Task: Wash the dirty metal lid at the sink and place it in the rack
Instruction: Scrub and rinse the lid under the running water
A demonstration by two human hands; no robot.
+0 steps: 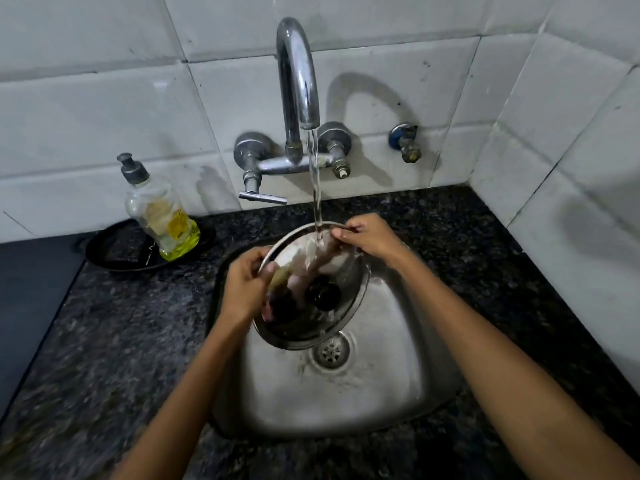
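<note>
Lid point(332, 271) tilted over sink point(381, 375) under tap stream; left hand point(242, 289) grip pinches left rim, right hand point(370, 237) pinches far rim. Lid's inner face blurred w/ reflections.

There are two hands, the left hand point(244, 289) and the right hand point(370, 237), and together they hold one shiny metal lid point(341, 306) with one black knob point(325, 295) on it. There is one sink point(398, 375) with one drain point(331, 351), one tap point(298, 81), and one stream of water point(315, 181). On the counter point(104, 341) sit one soap bottle point(161, 211) and one black dish point(117, 251), and there is one small valve point(406, 142) on the wall.
</note>
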